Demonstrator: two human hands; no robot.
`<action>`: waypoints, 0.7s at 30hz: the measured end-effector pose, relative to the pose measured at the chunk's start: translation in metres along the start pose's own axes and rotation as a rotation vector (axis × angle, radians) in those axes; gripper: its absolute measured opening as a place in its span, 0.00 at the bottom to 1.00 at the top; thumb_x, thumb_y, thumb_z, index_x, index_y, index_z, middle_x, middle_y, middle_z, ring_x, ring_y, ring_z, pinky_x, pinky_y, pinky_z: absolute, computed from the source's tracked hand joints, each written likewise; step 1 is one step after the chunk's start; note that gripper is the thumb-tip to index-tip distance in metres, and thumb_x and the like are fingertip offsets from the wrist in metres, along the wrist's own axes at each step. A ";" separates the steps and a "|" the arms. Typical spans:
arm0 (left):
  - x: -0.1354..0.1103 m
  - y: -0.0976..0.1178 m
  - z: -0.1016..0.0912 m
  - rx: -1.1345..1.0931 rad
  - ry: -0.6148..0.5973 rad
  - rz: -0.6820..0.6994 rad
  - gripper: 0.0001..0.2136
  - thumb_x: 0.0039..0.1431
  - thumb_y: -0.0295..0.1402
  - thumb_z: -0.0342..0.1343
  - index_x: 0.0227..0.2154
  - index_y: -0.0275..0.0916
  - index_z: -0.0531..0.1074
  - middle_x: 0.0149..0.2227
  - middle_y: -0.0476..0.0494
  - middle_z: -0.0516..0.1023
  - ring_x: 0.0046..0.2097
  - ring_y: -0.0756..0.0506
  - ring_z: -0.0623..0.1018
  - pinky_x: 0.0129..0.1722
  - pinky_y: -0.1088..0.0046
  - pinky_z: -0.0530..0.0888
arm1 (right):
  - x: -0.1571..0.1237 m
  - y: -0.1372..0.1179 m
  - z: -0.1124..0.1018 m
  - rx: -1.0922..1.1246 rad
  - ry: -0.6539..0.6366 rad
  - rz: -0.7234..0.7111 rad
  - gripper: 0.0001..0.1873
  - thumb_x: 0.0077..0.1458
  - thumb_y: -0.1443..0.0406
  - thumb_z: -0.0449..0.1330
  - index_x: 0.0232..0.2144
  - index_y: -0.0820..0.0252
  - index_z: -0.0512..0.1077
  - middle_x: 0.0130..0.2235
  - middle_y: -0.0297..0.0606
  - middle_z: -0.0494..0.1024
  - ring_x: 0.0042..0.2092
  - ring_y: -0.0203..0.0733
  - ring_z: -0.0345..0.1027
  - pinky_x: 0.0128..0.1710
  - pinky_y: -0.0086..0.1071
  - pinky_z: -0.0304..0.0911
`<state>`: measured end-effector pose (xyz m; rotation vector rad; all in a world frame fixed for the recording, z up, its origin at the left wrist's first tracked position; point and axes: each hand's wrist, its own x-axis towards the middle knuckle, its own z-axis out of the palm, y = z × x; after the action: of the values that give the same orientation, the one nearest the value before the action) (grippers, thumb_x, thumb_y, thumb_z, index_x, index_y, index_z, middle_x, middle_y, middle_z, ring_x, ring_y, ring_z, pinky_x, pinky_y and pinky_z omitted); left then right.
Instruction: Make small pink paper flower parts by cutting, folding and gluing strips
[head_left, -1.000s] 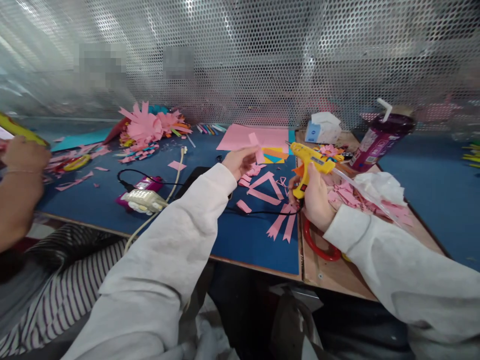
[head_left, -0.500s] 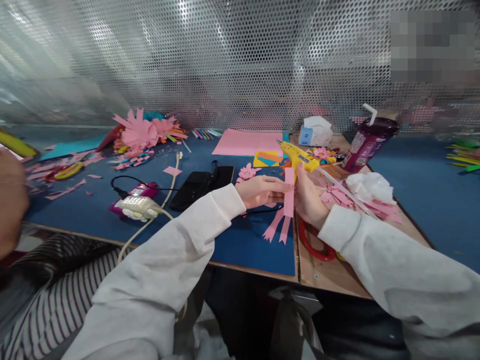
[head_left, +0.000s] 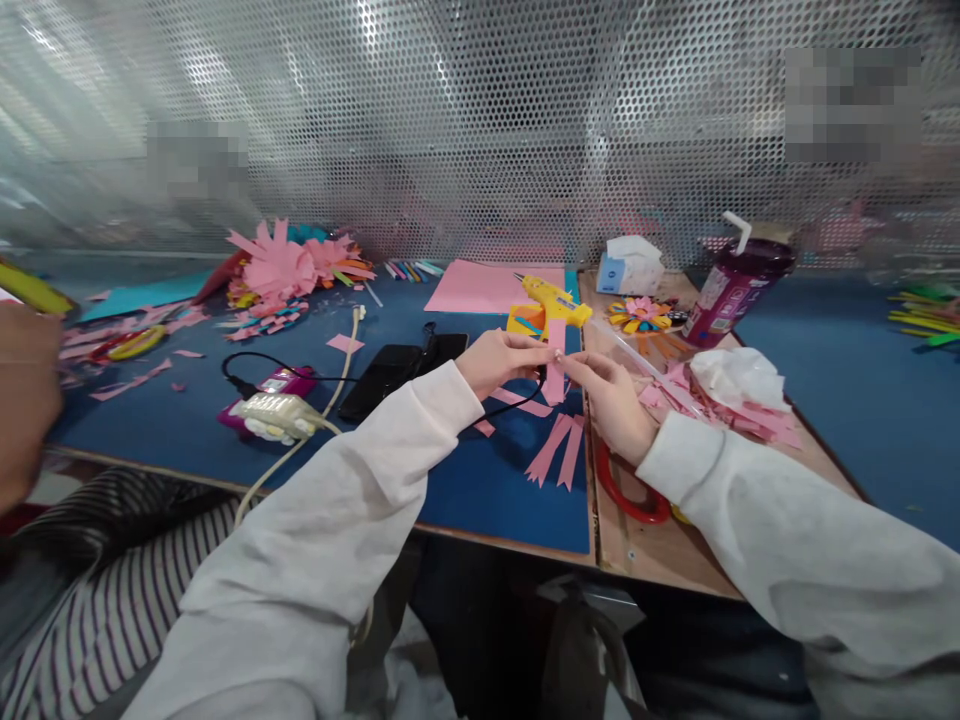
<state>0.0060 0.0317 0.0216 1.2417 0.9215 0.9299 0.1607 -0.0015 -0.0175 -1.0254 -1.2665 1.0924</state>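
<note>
Both my hands meet over the blue table (head_left: 180,430) and pinch one pink paper strip (head_left: 556,372) between them. My left hand (head_left: 501,358) grips it from the left, my right hand (head_left: 609,398) from the right, fingers closed on the paper. Just behind the strip the yellow glue gun (head_left: 553,298) rests on the table, held by neither hand, its black cord trailing down toward my left hand. More cut pink strips (head_left: 556,447) lie on the blue surface below my hands. Red-handled scissors (head_left: 624,494) lie under my right wrist.
A black phone (head_left: 405,362), a power strip (head_left: 281,412) with cables and a pink device sit to the left. Paper flowers (head_left: 281,262), a pink sheet (head_left: 480,285), a tissue box (head_left: 632,264) and a purple cup (head_left: 731,290) stand behind. Another person's hand (head_left: 26,390) is at far left.
My right hand has let go of the glue gun, which now rests on the table behind. Both hands came together and now pinch the pink strip.
</note>
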 end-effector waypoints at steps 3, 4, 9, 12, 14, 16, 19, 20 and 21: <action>-0.001 0.000 0.000 0.029 0.000 0.000 0.09 0.39 0.32 0.68 0.23 0.32 0.79 0.26 0.43 0.77 0.27 0.53 0.72 0.29 0.75 0.69 | -0.002 0.000 0.000 -0.044 -0.014 -0.041 0.14 0.43 0.55 0.64 0.22 0.60 0.70 0.24 0.29 0.69 0.29 0.33 0.60 0.30 0.29 0.55; -0.002 0.000 0.001 0.043 0.002 0.003 0.09 0.39 0.32 0.68 0.24 0.32 0.79 0.26 0.44 0.77 0.26 0.54 0.71 0.29 0.75 0.69 | -0.002 0.001 0.000 -0.048 -0.007 -0.059 0.13 0.43 0.56 0.64 0.22 0.60 0.70 0.23 0.29 0.68 0.28 0.33 0.59 0.30 0.29 0.55; 0.000 0.009 -0.005 0.238 0.063 0.099 0.10 0.41 0.35 0.67 0.25 0.33 0.78 0.25 0.44 0.77 0.25 0.53 0.70 0.27 0.76 0.67 | -0.001 0.005 -0.002 0.009 0.049 -0.111 0.13 0.45 0.57 0.64 0.21 0.58 0.68 0.22 0.27 0.66 0.25 0.31 0.57 0.28 0.29 0.54; 0.013 0.024 -0.026 0.358 0.148 0.165 0.08 0.46 0.33 0.65 0.27 0.32 0.77 0.25 0.46 0.76 0.25 0.54 0.69 0.26 0.77 0.64 | 0.002 0.008 -0.004 0.042 0.083 -0.142 0.12 0.46 0.57 0.64 0.21 0.58 0.68 0.24 0.29 0.68 0.28 0.34 0.60 0.31 0.30 0.57; 0.023 0.039 -0.051 0.400 0.292 0.208 0.05 0.50 0.28 0.62 0.28 0.31 0.75 0.26 0.46 0.75 0.27 0.55 0.70 0.27 0.78 0.63 | 0.004 0.011 -0.004 0.048 0.089 -0.149 0.12 0.46 0.57 0.63 0.21 0.58 0.68 0.24 0.30 0.68 0.29 0.34 0.60 0.32 0.31 0.57; 0.029 0.054 -0.083 0.434 0.450 0.161 0.02 0.55 0.24 0.58 0.30 0.30 0.73 0.26 0.49 0.73 0.27 0.56 0.69 0.30 0.79 0.63 | 0.007 0.016 -0.005 0.057 0.097 -0.154 0.13 0.46 0.57 0.64 0.21 0.58 0.68 0.23 0.29 0.67 0.28 0.33 0.59 0.31 0.30 0.56; 0.023 0.075 -0.131 0.479 0.537 0.081 0.05 0.60 0.21 0.51 0.28 0.27 0.69 0.21 0.51 0.68 0.25 0.57 0.64 0.30 0.78 0.61 | 0.009 0.021 -0.004 0.086 0.108 -0.159 0.12 0.45 0.58 0.64 0.21 0.58 0.68 0.22 0.27 0.66 0.27 0.32 0.58 0.30 0.29 0.54; 0.018 0.080 -0.144 0.503 0.565 0.071 0.07 0.61 0.20 0.49 0.27 0.28 0.67 0.20 0.52 0.66 0.25 0.57 0.64 0.30 0.78 0.61 | 0.010 0.022 -0.004 0.092 0.110 -0.157 0.12 0.45 0.58 0.64 0.21 0.58 0.68 0.22 0.27 0.65 0.27 0.32 0.57 0.29 0.29 0.54; 0.011 0.085 -0.156 0.533 0.581 0.060 0.09 0.62 0.20 0.48 0.25 0.28 0.66 0.18 0.53 0.64 0.25 0.56 0.63 0.31 0.77 0.61 | 0.010 0.022 -0.004 0.095 0.111 -0.155 0.12 0.45 0.58 0.64 0.21 0.58 0.68 0.22 0.27 0.65 0.26 0.32 0.57 0.29 0.29 0.53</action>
<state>-0.1415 0.1030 0.0904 1.4725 1.6784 1.1649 0.1634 0.0127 -0.0373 -0.8892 -1.1733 0.9549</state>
